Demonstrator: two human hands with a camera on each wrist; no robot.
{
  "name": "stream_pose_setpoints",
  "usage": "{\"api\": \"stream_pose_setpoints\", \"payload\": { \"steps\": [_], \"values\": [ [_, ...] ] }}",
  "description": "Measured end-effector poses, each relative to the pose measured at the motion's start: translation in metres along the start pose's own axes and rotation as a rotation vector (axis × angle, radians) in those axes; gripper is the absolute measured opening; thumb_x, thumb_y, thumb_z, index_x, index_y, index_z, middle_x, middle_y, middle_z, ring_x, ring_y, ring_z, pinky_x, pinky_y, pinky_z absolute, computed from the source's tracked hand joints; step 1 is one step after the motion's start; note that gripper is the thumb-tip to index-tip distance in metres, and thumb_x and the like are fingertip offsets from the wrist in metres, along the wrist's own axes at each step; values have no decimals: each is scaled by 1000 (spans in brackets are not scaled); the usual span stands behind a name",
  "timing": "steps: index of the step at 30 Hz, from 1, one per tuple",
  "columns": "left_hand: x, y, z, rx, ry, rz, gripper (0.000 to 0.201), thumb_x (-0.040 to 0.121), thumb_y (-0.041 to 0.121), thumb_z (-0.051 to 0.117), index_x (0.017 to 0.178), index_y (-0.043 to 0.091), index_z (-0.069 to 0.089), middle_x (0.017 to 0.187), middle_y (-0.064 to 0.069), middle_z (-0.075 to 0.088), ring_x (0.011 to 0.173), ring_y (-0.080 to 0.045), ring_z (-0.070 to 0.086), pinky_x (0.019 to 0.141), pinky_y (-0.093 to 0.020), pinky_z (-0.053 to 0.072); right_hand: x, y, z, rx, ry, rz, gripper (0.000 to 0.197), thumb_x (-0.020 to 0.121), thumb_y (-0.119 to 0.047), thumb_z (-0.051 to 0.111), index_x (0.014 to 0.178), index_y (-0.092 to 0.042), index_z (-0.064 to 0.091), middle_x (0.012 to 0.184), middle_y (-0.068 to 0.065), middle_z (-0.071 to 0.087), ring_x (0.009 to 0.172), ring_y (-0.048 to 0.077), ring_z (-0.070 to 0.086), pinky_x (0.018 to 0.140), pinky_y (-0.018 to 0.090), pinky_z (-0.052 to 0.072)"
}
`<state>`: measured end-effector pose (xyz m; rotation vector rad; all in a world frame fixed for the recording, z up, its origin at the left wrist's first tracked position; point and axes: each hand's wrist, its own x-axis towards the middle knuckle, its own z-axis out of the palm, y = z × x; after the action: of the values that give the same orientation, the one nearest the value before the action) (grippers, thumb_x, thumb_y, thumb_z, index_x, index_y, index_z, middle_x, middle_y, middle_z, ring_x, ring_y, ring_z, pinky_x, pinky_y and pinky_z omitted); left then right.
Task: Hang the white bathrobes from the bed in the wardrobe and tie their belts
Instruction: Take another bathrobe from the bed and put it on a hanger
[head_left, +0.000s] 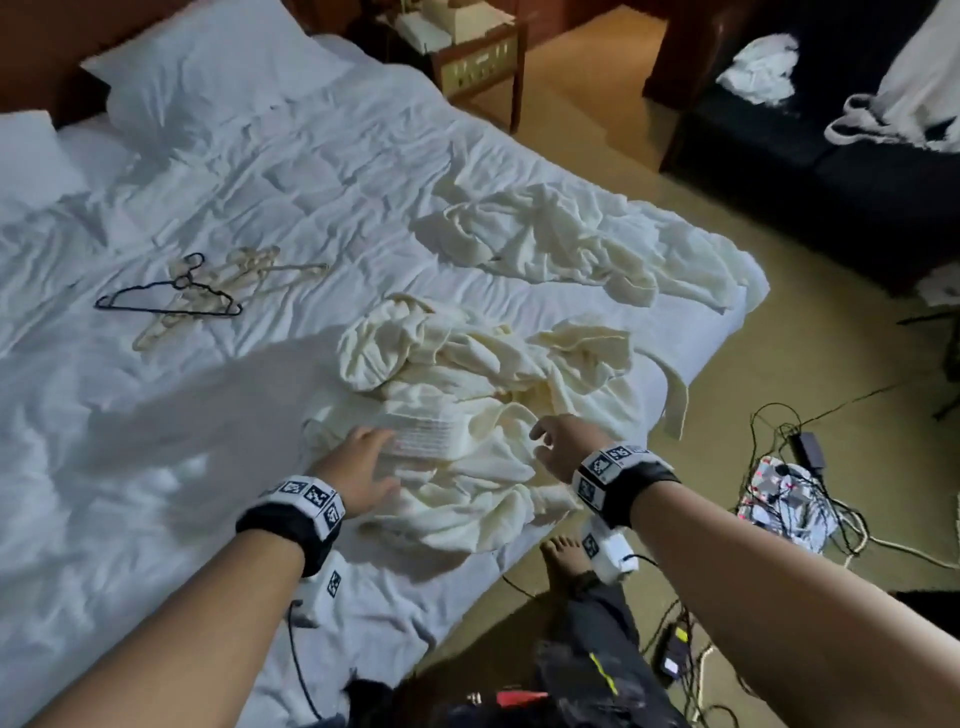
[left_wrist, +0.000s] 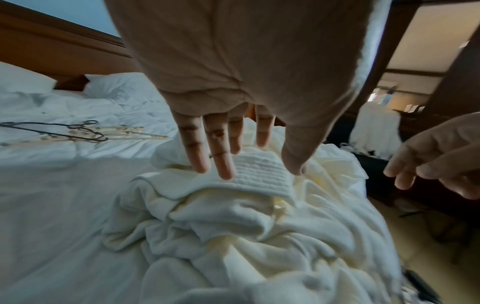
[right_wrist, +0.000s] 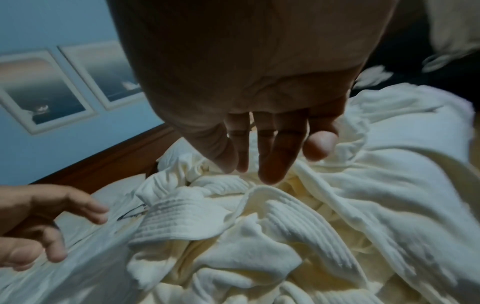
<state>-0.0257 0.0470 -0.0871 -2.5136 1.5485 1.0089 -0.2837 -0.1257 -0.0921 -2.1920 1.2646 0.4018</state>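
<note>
A crumpled cream-white bathrobe (head_left: 467, 415) lies on the near right part of the bed (head_left: 156, 441), its ribbed band (left_wrist: 257, 174) facing up. My left hand (head_left: 363, 467) hovers over that band with fingers (left_wrist: 223, 164) straight and spread, holding nothing. My right hand (head_left: 558, 447) reaches above the robe's right folds (right_wrist: 298, 216), fingers (right_wrist: 272, 164) relaxed and apart, also empty. A second robe (head_left: 571, 244) lies spread farther back on the bed. A belt strip (head_left: 675, 395) hangs over the bed's right edge.
Several hangers (head_left: 208, 291), one black and the others cream, lie on the bed's left middle. Pillows (head_left: 208, 78) sit at the headboard. A nightstand (head_left: 478, 57) stands behind. A dark sofa (head_left: 831, 156) with white cloths is at right. Cables (head_left: 805, 493) litter the floor.
</note>
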Motion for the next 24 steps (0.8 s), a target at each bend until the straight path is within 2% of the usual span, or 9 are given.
{"api": "stream_pose_setpoints", "payload": {
  "steps": [3, 6, 10, 12, 15, 17, 20, 21, 24],
  "values": [
    [19, 4, 7, -60, 97, -133, 84, 85, 32, 71, 153, 26, 21, 150, -8, 22, 128, -28, 47, 103, -40, 44, 57, 4, -9, -38, -60, -94, 42, 90, -30, 56, 132, -28, 52, 131, 6, 57, 109, 28, 61, 87, 35, 51],
    [28, 25, 28, -119, 80, -199, 98, 83, 27, 74, 155, 27, 8, 157, -8, 1, 137, -30, 38, 103, -39, 44, 97, 7, -20, -103, -83, -167, 57, 87, -31, 60, 141, -27, 41, 144, 8, 38, 115, 32, 58, 92, 40, 51],
    [42, 60, 56, -130, 116, -209, 111, 76, 20, 74, 154, 35, -3, 159, -3, -23, 113, -32, 60, 80, -37, 54, 143, 14, -32, -106, -103, -166, 79, 84, -30, 65, 149, -28, 19, 154, 9, 11, 111, 36, 59, 89, 42, 52],
    [50, 70, 63, -118, 148, -244, 111, 75, 15, 70, 152, 40, -5, 158, 1, -29, 99, -31, 65, 66, -33, 51, 160, 15, -34, -118, -95, -147, 91, 82, -39, 69, 151, -30, 11, 152, 7, 11, 110, 38, 59, 85, 43, 52],
    [67, 69, 67, -73, 166, -301, 113, 80, 13, 67, 147, 47, -17, 156, 2, -35, 98, -29, 65, 61, -32, 48, 182, 17, -30, -159, -94, -143, 104, 78, -56, 70, 153, -31, 3, 147, 10, 23, 114, 38, 55, 85, 45, 51],
    [70, 66, 69, -42, 112, -352, 100, 87, 10, 61, 150, 46, -7, 162, -2, -19, 95, -29, 64, 68, -35, 50, 194, 17, -24, -204, -128, -138, 101, 78, -59, 67, 152, -31, 5, 139, 13, 35, 113, 38, 55, 84, 45, 50],
    [66, 68, 63, -8, 125, -410, 48, 92, 12, 51, 135, 30, 41, 143, -8, 34, 95, -31, 61, 80, -38, 52, 207, 18, -17, -251, -163, -200, 54, 90, -37, 55, 137, -22, 35, 124, 16, 53, 103, 36, 59, 81, 39, 51],
    [64, 70, 60, -27, 145, -426, 36, 93, 14, 49, 126, 26, 49, 131, -8, 41, 93, -31, 61, 80, -39, 52, 208, 17, -20, -273, -189, -206, 43, 92, -29, 50, 133, -22, 40, 122, 16, 56, 102, 36, 60, 79, 38, 50],
    [59, 77, 57, -156, 269, -549, 21, 92, 14, 48, 112, 18, 55, 118, -11, 42, 84, -35, 59, 75, -43, 52, 220, 17, -40, -227, -283, -143, 48, 94, -17, 41, 141, -27, 39, 129, 16, 57, 111, 35, 59, 88, 40, 49]
  ]
}}
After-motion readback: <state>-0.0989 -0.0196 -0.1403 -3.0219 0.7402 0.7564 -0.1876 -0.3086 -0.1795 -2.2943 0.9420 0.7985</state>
